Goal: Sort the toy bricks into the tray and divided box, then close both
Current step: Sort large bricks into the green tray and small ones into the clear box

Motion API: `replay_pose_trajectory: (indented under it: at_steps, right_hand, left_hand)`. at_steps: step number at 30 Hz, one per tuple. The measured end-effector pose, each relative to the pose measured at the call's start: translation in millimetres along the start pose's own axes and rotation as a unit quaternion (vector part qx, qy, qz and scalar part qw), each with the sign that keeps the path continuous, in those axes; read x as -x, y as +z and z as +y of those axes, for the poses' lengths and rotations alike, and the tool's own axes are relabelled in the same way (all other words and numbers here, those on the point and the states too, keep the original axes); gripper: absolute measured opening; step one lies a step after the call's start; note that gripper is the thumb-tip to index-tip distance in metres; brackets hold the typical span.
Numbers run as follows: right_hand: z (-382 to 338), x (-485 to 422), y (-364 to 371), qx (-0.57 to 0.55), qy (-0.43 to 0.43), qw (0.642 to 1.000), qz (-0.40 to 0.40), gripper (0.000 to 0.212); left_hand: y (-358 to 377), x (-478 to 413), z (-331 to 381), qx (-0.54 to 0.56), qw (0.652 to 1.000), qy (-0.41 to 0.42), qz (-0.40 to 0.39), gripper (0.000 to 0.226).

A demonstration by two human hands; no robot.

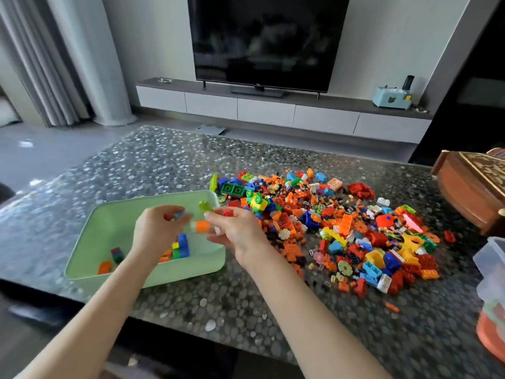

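Right hand (235, 231) pinches a chunky orange plastic brick (202, 226) over the smooth pale green plastic tray (114, 231); left hand (161, 228) is curled round a blurry small blue piece (179, 214); I'd drop them low so hard plastic doesn't bounce out; glossy studded brick pile (341, 228) sits just right of the tray on pebbly tabletop (191, 310).

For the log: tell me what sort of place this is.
Most likely a home living room: a large TV on a low cabinet, long curtains at the left, and a pebble-patterned table strewn with toy bricks.
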State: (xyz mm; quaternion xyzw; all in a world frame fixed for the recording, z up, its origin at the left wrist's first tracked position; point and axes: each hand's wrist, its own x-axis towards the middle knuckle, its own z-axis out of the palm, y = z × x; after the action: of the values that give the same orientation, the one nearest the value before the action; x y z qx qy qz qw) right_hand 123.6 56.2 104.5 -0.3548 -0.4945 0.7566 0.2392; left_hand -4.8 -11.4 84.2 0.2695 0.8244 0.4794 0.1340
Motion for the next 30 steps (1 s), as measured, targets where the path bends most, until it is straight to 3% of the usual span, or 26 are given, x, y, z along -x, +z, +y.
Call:
replay_pose_trajectory:
  at_steps: [3, 4, 8, 10, 12, 15, 17, 18, 24, 27, 30]
  right_hand:
    - [5.1, -11.4, 24.2, 0.059, 0.001, 0.998, -0.031, 0.058]
    - [5.8, -10.7, 25.9, 0.066, 0.005, 0.997, -0.041, 0.064]
    - [8.8, 1.5, -5.0, 0.040, -0.027, 0.999, -0.018, 0.043]
    - [11.5, 17.5, -38.9, 0.139, -0.099, 0.983, 0.066, 0.030]
    - [18.7, 36.4, -92.4, 0.318, -0.165, 0.911, 0.204, 0.026]
    - [34.2, 57.6, -168.4, 0.478, -0.155, 0.785, 0.362, 0.026]
    - [42.8, 67.1, -215.3, 0.554, -0.124, 0.707, 0.422, 0.030]
    - [46.1, 71.8, -234.0, 0.576, -0.110, 0.690, 0.424, 0.034]
    - [63.6, 63.3, -271.9, 0.632, -0.133, 0.692, 0.322, 0.035]
    - [58.4, 58.6, -278.3, 0.599, -0.156, 0.715, 0.327, 0.027]
    - [54.8, 56.5, -280.0, 0.601, -0.173, 0.713, 0.317, 0.024]
  left_hand:
    - [-5.2, -6.8, -6.1, -0.001, 1.000, -0.011, -0.017, 0.032]
    - [-3.0, -7.4, -6.7, 0.004, 1.000, -0.009, -0.014, 0.033]
    - [16.8, -0.3, -1.6, -0.021, 0.999, 0.026, 0.033, 0.031]
    - [27.1, 9.6, 5.4, -0.034, 0.996, 0.062, 0.050, 0.029]
    - [48.8, 23.0, 16.2, -0.044, 0.992, 0.110, 0.044, 0.026]
    - [72.6, 42.4, 30.5, -0.041, 0.983, 0.175, 0.033, 0.017]
    - [94.5, 54.1, 38.7, -0.043, 0.974, 0.222, 0.000, 0.013]
    - [107.7, 60.0, 42.2, -0.049, 0.969, 0.240, -0.029, 0.013]
    - [177.7, 84.7, 47.5, -0.116, 0.929, 0.308, -0.170, 0.021]
    - [203.4, 82.8, 52.8, -0.134, 0.928, 0.289, -0.193, 0.023]
    - [223.6, 78.3, 59.8, -0.160, 0.927, 0.263, -0.213, 0.024]
